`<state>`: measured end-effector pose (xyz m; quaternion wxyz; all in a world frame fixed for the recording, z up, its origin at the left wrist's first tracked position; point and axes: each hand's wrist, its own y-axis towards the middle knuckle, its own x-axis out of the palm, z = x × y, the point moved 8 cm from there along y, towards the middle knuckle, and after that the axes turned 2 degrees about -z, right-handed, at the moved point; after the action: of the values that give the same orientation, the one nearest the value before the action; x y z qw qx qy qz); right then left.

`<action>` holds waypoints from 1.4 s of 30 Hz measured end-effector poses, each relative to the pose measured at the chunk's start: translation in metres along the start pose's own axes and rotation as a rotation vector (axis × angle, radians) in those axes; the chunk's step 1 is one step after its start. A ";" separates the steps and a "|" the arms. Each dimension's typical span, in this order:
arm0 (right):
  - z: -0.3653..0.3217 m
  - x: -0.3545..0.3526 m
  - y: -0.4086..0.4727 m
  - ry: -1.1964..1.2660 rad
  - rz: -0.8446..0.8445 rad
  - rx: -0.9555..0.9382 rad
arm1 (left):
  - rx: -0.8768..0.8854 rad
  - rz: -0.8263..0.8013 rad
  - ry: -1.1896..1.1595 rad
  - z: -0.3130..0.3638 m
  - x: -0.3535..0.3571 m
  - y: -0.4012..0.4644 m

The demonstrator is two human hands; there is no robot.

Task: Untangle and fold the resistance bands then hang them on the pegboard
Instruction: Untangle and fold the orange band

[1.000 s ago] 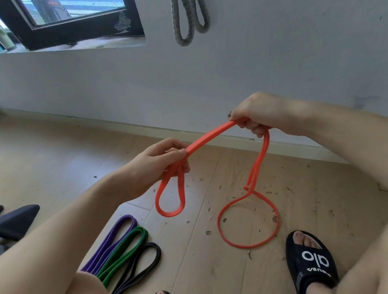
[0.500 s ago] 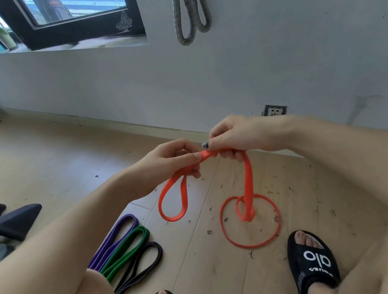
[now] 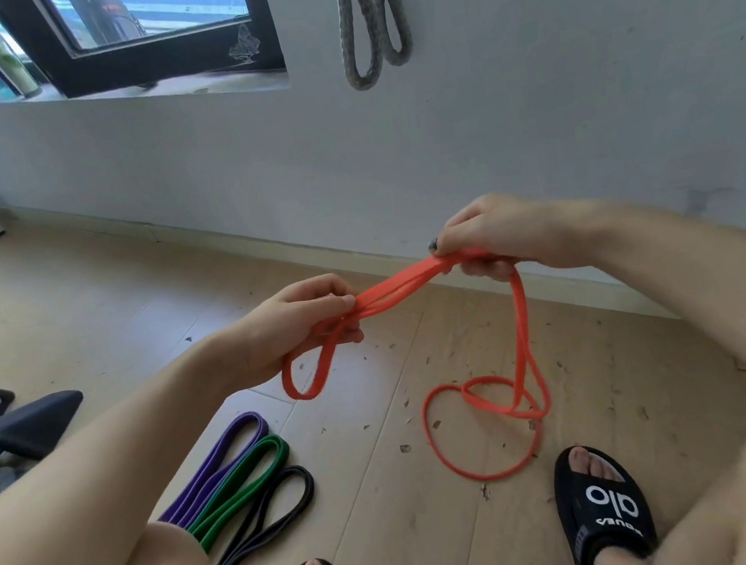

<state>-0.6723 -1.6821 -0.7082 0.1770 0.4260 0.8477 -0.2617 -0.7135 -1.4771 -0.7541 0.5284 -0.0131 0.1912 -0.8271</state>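
1. Wood floor (image 3: 388,514) under everything, with the loose end of the orange band (image 3: 392,291) lying on it in rings near the right foot.
2. Three more bands flat on the floor by the left leg: purple band (image 3: 235,443), green band (image 3: 250,477), black band (image 3: 279,502), side by side and touching.
3. Gray loops (image 3: 370,14) hanging up high on the wall, well above both hands.
4. Orange band stretched in the air between the hands, long way running left to right, a bit higher on the right.
5. Right hand (image 3: 500,233) curled tight round one end of the stretch; from there a long piece drops down to the rings on the floor.
6. Left hand (image 3: 304,322) pinching the other end, fingers pressed together on the strands, with a small loop hanging under it.
7. Probably next: pull more band up from the floor. Right hand closer to that hanging piece, so likely the one to gather it.
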 end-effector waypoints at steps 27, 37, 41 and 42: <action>-0.008 0.040 0.008 -0.104 -0.103 -0.011 | 0.110 0.013 0.205 0.017 0.014 0.005; -0.009 0.039 0.007 -0.096 -0.109 0.006 | 0.170 0.023 0.154 0.026 0.011 0.005; -0.011 0.055 0.008 -0.091 -0.195 0.034 | 0.188 0.034 0.155 0.031 0.017 0.007; -0.011 0.056 0.009 -0.074 -0.199 0.033 | 0.184 0.033 0.145 0.030 0.019 0.007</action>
<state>-0.6986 -1.6360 -0.7318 0.1741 0.3326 0.8743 -0.3077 -0.7090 -1.5053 -0.7317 0.5255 0.0984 0.1521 -0.8313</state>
